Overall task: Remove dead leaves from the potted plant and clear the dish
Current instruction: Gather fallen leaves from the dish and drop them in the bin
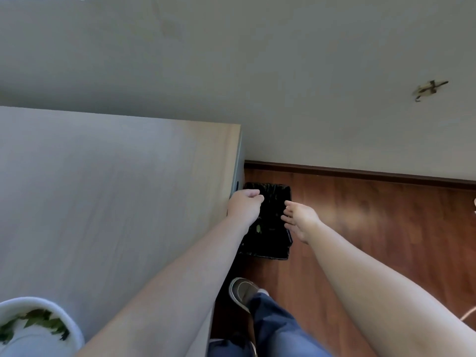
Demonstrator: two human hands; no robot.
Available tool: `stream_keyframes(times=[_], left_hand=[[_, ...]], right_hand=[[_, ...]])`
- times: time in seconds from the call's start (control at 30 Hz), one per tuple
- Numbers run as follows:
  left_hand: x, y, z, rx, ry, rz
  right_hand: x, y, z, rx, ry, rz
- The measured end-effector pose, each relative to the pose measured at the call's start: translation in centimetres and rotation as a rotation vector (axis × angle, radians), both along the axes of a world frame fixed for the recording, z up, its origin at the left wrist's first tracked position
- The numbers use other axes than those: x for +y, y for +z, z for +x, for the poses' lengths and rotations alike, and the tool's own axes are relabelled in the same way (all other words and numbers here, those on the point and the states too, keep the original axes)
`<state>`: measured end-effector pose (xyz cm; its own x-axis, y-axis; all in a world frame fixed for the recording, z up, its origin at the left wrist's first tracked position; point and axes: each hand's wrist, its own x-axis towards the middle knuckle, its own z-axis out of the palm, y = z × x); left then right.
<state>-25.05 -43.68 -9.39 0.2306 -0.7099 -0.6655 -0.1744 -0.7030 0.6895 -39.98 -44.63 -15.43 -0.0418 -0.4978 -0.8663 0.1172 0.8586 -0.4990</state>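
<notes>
Both hands hover over the black bin: left hand curled, contents not visible; right hand spread, empty. Dish sits on table corner, leaves inside. Risk: released debris drifting onto floor.

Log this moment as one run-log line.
left hand: curled over bin | right hand: open over bin | leaf in bin | dish: leaves remain

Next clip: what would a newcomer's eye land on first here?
Both hands held out over the black-lined bin on the wooden floor beside the desk: the left hand curled, the right hand with fingers extended. A white dish still holding green leaves sits at the desk's near left corner.
</notes>
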Motion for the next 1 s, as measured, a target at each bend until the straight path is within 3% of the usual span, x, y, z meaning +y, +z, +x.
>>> stream_keyframes(times=[0.13, 0.37, 0.5, 0.63, 1.0], left_hand=[[1.4, 1.4, 1.8, 0.117, 0.025, -0.054], [6.8, 5.2, 8.5, 0.146, 0.318, -0.166], [11.4, 6.3, 12.3, 0.099, 0.458, -0.216], [17.2, 7.1, 15.2, 0.046, 0.652, -0.210], [31.9, 8.2, 18.2, -0.046, 1.118, -0.200]], right_hand=[[-0.3, 1.8, 0.8, -0.071, 0.004, -0.052], [-0.4, 7.5, 6.4, -0.175, 0.081, -0.182], [1.6, 10.6, 13.1, -0.142, 0.391, -0.299], [5.6, 12.4, 19.9, -0.228, 0.736, -0.339], [14.3, 13.5, 30.6, -0.254, 1.262, -0.391]])
